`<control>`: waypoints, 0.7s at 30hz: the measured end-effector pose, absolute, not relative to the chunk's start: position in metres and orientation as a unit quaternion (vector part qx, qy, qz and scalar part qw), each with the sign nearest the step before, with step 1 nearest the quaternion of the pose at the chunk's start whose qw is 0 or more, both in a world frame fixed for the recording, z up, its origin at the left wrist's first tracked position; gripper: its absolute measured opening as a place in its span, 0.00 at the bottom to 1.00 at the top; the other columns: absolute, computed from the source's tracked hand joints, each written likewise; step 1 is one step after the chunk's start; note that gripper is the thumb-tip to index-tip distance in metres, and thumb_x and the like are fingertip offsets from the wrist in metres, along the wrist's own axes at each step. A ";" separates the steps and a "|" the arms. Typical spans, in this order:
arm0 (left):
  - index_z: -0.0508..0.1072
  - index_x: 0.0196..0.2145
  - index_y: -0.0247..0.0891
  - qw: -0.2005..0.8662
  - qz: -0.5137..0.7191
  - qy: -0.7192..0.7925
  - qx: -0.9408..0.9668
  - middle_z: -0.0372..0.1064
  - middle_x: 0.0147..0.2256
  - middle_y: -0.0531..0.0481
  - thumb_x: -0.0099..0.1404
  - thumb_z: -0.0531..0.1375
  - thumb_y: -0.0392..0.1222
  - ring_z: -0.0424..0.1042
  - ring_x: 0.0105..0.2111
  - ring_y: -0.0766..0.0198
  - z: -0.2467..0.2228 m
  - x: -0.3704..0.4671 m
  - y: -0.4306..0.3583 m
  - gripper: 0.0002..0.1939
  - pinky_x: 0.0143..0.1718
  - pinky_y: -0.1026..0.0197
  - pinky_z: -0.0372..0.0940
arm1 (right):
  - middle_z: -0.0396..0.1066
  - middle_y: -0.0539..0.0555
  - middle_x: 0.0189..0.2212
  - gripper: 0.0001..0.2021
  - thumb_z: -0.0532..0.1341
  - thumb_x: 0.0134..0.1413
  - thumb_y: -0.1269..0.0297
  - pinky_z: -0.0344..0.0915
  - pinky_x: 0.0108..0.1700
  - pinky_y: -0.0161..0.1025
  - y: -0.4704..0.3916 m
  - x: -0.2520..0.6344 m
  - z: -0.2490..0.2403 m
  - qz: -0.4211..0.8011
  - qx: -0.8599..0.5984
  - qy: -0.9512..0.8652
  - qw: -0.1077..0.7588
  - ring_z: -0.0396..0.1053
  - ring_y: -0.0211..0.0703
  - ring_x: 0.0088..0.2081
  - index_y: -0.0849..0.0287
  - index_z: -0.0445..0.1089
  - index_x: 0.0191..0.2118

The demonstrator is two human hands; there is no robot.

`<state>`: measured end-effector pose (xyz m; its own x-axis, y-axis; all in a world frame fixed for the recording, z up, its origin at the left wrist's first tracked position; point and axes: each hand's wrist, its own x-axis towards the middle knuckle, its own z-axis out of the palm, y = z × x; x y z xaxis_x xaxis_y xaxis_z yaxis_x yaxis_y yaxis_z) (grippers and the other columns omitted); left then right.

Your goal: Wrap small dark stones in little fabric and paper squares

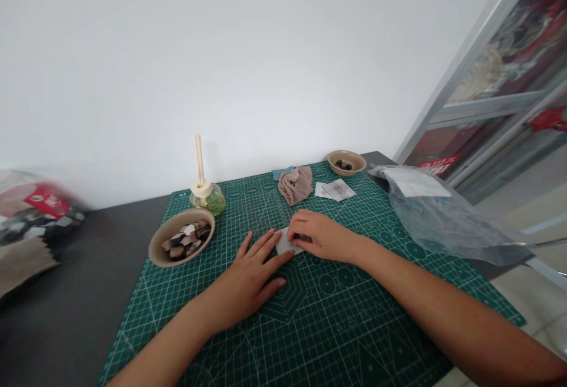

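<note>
A small white sheet (287, 244) lies on the green cutting mat (328, 316). My left hand (248, 277) has its fingers spread, with fingertips on the sheet's left and lower edges. My right hand (319, 236) is bent over the sheet's right side, fingers curled and pinched together around something dark, too small to make out. Beyond the hands are a crumpled brown cloth (295, 185) and two greyish-white squares (339, 189) that overlap.
An oval bowl of stones (155, 245) stands at the left, beside a glass diffuser (215, 199) with sticks. Another bowl (361, 162) holds a few dark stones at the back right. A clear plastic bag (443, 221) lies right; a bag of stones (39, 215) sits far left.
</note>
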<state>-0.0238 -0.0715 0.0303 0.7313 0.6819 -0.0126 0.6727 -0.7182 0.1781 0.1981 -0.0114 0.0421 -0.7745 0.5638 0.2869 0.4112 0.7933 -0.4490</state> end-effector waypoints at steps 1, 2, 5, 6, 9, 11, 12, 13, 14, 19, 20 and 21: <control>0.53 0.62 0.49 0.084 0.025 0.365 0.927 0.39 0.66 0.45 0.71 0.51 0.43 0.37 0.65 0.52 0.030 -0.024 -0.072 0.24 0.61 0.37 0.38 | 0.68 0.54 0.34 0.05 0.60 0.52 0.77 0.62 0.44 0.40 -0.011 0.199 0.043 0.180 -0.269 -0.924 0.205 0.64 0.43 0.39 0.62 0.71 0.35; 0.53 0.63 0.49 0.083 0.023 0.364 0.927 0.39 0.66 0.45 0.71 0.51 0.44 0.37 0.65 0.52 0.030 -0.024 -0.072 0.24 0.60 0.36 0.38 | 0.68 0.54 0.33 0.05 0.60 0.52 0.77 0.62 0.44 0.41 -0.010 0.200 0.043 0.175 -0.271 -0.924 0.203 0.64 0.43 0.39 0.62 0.71 0.35; 0.52 0.63 0.49 0.082 0.018 0.365 0.927 0.39 0.66 0.44 0.71 0.51 0.44 0.36 0.65 0.52 0.030 -0.024 -0.072 0.24 0.60 0.36 0.38 | 0.68 0.54 0.33 0.05 0.60 0.52 0.76 0.62 0.45 0.41 -0.010 0.200 0.043 0.173 -0.262 -0.927 0.205 0.64 0.43 0.39 0.61 0.71 0.34; 0.52 0.63 0.48 0.083 0.017 0.366 0.927 0.39 0.66 0.44 0.71 0.51 0.44 0.36 0.65 0.52 0.030 -0.024 -0.072 0.24 0.60 0.36 0.38 | 0.68 0.54 0.33 0.06 0.59 0.53 0.77 0.62 0.45 0.41 -0.010 0.199 0.042 0.175 -0.254 -0.928 0.207 0.64 0.43 0.39 0.61 0.71 0.35; 0.53 0.63 0.48 0.086 0.019 0.367 0.926 0.39 0.66 0.44 0.71 0.51 0.44 0.37 0.65 0.52 0.030 -0.024 -0.072 0.24 0.61 0.37 0.37 | 0.68 0.54 0.34 0.06 0.59 0.53 0.77 0.62 0.45 0.40 -0.011 0.198 0.042 0.186 -0.243 -0.929 0.209 0.64 0.42 0.39 0.61 0.71 0.35; 0.53 0.62 0.49 0.087 0.023 0.368 0.925 0.40 0.66 0.45 0.71 0.51 0.44 0.37 0.65 0.52 0.030 -0.024 -0.072 0.24 0.61 0.37 0.37 | 0.68 0.54 0.34 0.06 0.59 0.53 0.77 0.62 0.45 0.40 -0.010 0.200 0.042 0.186 -0.256 -0.925 0.209 0.64 0.42 0.39 0.61 0.71 0.35; 0.53 0.62 0.49 0.088 0.025 0.368 0.925 0.40 0.66 0.45 0.71 0.51 0.44 0.37 0.65 0.52 0.030 -0.024 -0.072 0.24 0.61 0.37 0.38 | 0.68 0.54 0.34 0.05 0.59 0.52 0.76 0.62 0.44 0.40 -0.010 0.201 0.043 0.184 -0.265 -0.923 0.209 0.64 0.43 0.39 0.61 0.71 0.34; 0.54 0.62 0.49 0.088 0.027 0.369 0.925 0.40 0.66 0.45 0.71 0.52 0.44 0.38 0.65 0.51 0.031 -0.024 -0.072 0.24 0.61 0.37 0.38 | 0.67 0.54 0.33 0.05 0.60 0.52 0.76 0.62 0.44 0.41 -0.010 0.202 0.043 0.181 -0.273 -0.921 0.209 0.64 0.43 0.39 0.61 0.70 0.34; 0.54 0.62 0.50 0.089 0.028 0.369 0.925 0.40 0.66 0.46 0.71 0.52 0.44 0.38 0.65 0.51 0.031 -0.024 -0.072 0.24 0.61 0.37 0.38 | 0.67 0.54 0.33 0.05 0.60 0.52 0.76 0.62 0.44 0.41 -0.009 0.202 0.044 0.178 -0.278 -0.920 0.209 0.64 0.43 0.39 0.61 0.70 0.34; 0.52 0.63 0.48 0.090 0.024 0.367 0.925 0.39 0.66 0.44 0.71 0.51 0.44 0.37 0.65 0.51 0.031 -0.023 -0.071 0.24 0.60 0.36 0.38 | 0.67 0.54 0.34 0.05 0.59 0.52 0.76 0.63 0.44 0.39 -0.012 0.197 0.042 0.193 -0.262 -0.921 0.212 0.65 0.42 0.39 0.61 0.70 0.34; 0.52 0.63 0.48 0.089 0.023 0.366 0.926 0.39 0.66 0.44 0.71 0.51 0.43 0.37 0.65 0.51 0.030 -0.023 -0.071 0.25 0.60 0.36 0.38 | 0.67 0.55 0.35 0.05 0.59 0.52 0.76 0.63 0.44 0.39 -0.013 0.196 0.042 0.198 -0.257 -0.921 0.213 0.65 0.42 0.39 0.61 0.70 0.35; 0.52 0.63 0.48 0.088 0.022 0.366 0.926 0.38 0.66 0.44 0.71 0.51 0.43 0.37 0.65 0.51 0.030 -0.024 -0.071 0.25 0.60 0.36 0.38 | 0.68 0.55 0.35 0.05 0.60 0.52 0.77 0.63 0.43 0.38 -0.013 0.196 0.041 0.201 -0.256 -0.921 0.214 0.65 0.41 0.39 0.62 0.70 0.35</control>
<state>-0.0235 -0.0715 0.0304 0.7317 0.6812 -0.0233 0.6734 -0.7172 0.1791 0.1958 -0.0130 0.0414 -0.7777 0.5568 0.2919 0.3850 0.7888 -0.4791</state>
